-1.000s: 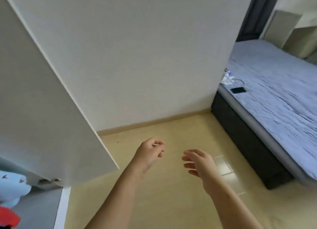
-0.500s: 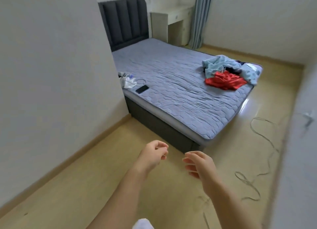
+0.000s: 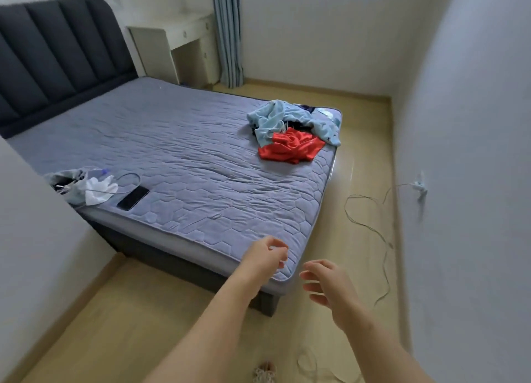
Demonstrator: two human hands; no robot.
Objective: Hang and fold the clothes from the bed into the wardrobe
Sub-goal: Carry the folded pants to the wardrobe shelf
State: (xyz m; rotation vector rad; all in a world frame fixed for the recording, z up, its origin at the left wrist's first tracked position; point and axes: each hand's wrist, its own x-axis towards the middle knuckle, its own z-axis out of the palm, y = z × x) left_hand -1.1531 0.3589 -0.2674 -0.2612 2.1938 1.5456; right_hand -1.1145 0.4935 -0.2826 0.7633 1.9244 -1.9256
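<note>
Left hand (image 3: pixel 263 257), right hand (image 3: pixel 330 285) empty, fingers (image 3: pixel 311 274) loosely curled; clothes pile (image 3: pixel 290 148) half hides a dark garment (image 3: pixel 298 125).

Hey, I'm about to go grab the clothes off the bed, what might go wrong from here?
1. A loose cable trails across the floor beside the bed, on the side nearest the clothes pile; a foot might catch it on the way there.
2. The pile sits at the bed's far corner, close to the edge, so pulling one garment may drag others onto the floor.
</note>
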